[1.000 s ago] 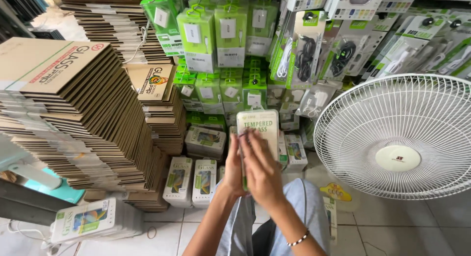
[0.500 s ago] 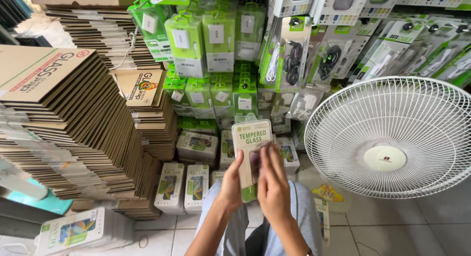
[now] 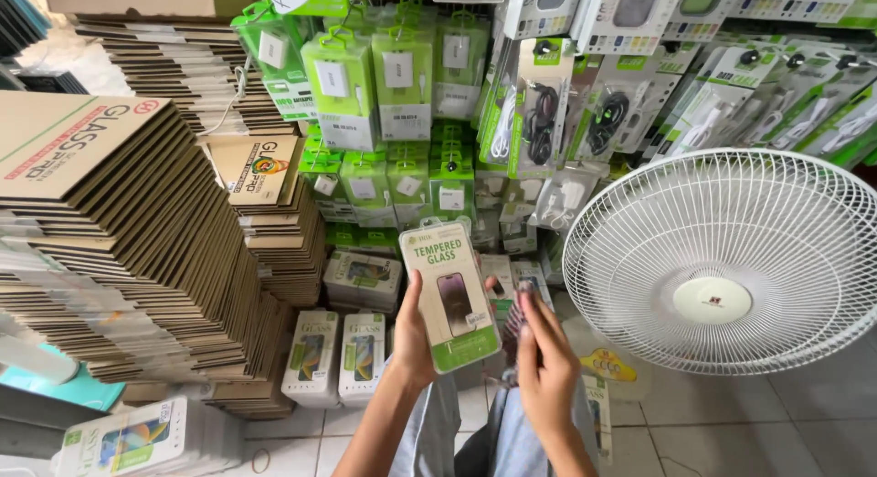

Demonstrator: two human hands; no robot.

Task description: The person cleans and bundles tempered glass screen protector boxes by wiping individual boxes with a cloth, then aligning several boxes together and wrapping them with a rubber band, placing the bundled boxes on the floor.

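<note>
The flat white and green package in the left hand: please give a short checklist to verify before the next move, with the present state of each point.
1. Left hand grips the package: ok, fingers wrap its left edge.
2. Package upright, front facing the camera: ok.
3. Right hand free: cannot tell, something small shows at its fingertips.
4. Right hand apart from the package: ok, it is beside it.
5. Both hands away from the white fan: ok.
6. Cardboard stack stands steady: cannot tell, it leans.

Left hand (image 3: 413, 335) holds up a screen-protector package (image 3: 449, 294); right hand (image 3: 546, 363) hovers beside.
</note>
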